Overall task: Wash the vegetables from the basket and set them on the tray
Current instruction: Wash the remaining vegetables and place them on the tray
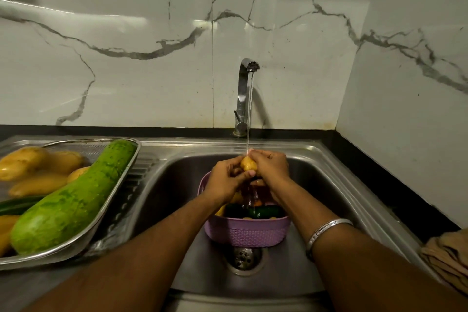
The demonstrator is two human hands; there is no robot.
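A small yellow potato (247, 163) is held under the running stream from the tap (244, 94). My left hand (224, 180) and my right hand (272, 166) both curl round it, above the purple basket (247, 233) in the sink. Inside the basket lie a dark green vegetable (263, 211) and some yellow and orange pieces, partly hidden by my hands. On the drainboard at the left stands a steel tray (121, 180) with a large green gourd (73, 200), several yellow potatoes (22, 162) and a dark green pod (17, 204).
The steel sink (329, 190) has its drain (244, 257) just in front of the basket. A folded brown cloth (448, 258) lies on the black counter at the right. Marble-patterned wall tiles rise behind and to the right.
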